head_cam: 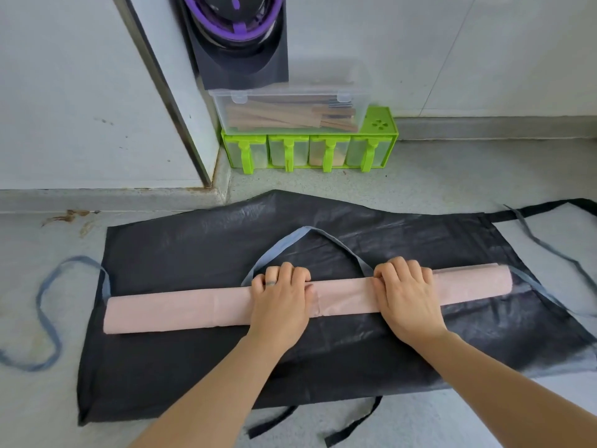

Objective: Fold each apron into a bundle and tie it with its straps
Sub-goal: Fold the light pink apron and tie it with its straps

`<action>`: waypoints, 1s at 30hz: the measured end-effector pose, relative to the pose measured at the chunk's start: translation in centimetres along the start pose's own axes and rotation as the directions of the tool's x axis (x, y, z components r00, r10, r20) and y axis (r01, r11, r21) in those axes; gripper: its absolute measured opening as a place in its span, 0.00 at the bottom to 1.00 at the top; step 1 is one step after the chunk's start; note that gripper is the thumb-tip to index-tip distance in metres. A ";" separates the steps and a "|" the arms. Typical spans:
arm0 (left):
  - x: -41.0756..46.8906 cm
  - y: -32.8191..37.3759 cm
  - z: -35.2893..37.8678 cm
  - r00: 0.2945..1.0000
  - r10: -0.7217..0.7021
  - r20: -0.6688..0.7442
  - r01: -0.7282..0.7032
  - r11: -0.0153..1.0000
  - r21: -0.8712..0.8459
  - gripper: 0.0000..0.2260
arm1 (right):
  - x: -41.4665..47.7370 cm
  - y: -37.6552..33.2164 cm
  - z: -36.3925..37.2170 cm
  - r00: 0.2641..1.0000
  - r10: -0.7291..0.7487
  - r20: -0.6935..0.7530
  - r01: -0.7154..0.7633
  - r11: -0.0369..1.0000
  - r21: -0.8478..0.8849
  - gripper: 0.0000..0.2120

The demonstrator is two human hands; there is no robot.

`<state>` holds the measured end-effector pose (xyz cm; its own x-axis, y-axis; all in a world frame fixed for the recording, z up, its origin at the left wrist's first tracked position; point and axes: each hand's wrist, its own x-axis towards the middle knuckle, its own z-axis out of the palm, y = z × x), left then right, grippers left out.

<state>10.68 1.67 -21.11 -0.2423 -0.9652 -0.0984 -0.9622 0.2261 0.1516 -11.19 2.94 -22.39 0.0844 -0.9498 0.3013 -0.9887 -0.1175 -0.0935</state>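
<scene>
**Both hands on the rolled pink apron, centre of frame**

From my remote seat I see the pink apron (206,313) rolled into a long tube lying left to right across the middle of the frame. It lies on top of a black apron (193,367) spread flat on the grey speckled table (452,176).

My left hand (281,305) sits near the middle of the roll and my right hand (407,299) sits to the right of it. On both, the fingers (399,270) lie close together and curl over the roll's far edge. Their tips are tucked out of sight, so I cannot tell how far under they reach.

A blue-grey neck loop (307,232) arches out from behind the roll between the hands. A blue-grey strap (48,318) trails off at the left, its end cut by the frame edge.

Black straps (274,421) poke out at the bottom. At the top centre a purple helmet (232,21) is cropped, above a clear box (290,111) and a green rack (310,150)
</scene>
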 end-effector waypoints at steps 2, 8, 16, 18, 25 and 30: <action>0.3 0.5 -0.3 1.000 -0.027 0.015 0.026 0.998 0.060 0.13 | 0.0 0.1 0.3 0.999 0.023 0.026 -0.024 0.999 0.048 0.13; 0.2 1.7 -1.2 0.998 -0.021 0.063 0.011 0.989 0.146 0.15 | 1.0 0.4 0.4 0.997 -0.024 0.074 0.023 1.000 0.021 0.12; 1.2 3.0 -2.9 0.969 -0.085 0.231 0.056 0.990 0.131 0.15 | 1.2 0.6 0.5 0.994 -0.052 0.097 0.053 0.999 -0.005 0.11; 1.4 3.2 -3.2 0.963 -0.092 0.254 0.064 0.991 0.117 0.15 | 1.1 0.7 0.4 0.994 -0.056 0.097 0.057 0.998 -0.003 0.11; 0.7 2.1 -3.6 0.982 0.054 0.180 -0.033 0.992 -0.121 0.01 | 3.0 -2.7 -1.2 0.897 -0.420 0.140 0.373 0.887 0.272 0.18; 1.1 1.3 -3.8 0.974 0.027 0.224 0.010 0.986 -0.164 0.11 | 4.6 -4.9 -0.9 0.839 -0.384 0.385 0.229 0.892 0.389 0.24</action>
<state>9.60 0.45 -17.29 -0.2896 -0.9049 -0.3118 -0.9315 0.1914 0.3094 -6.12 -0.59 -19.68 0.4980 -0.8638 -0.0769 -0.8143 -0.4353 -0.3839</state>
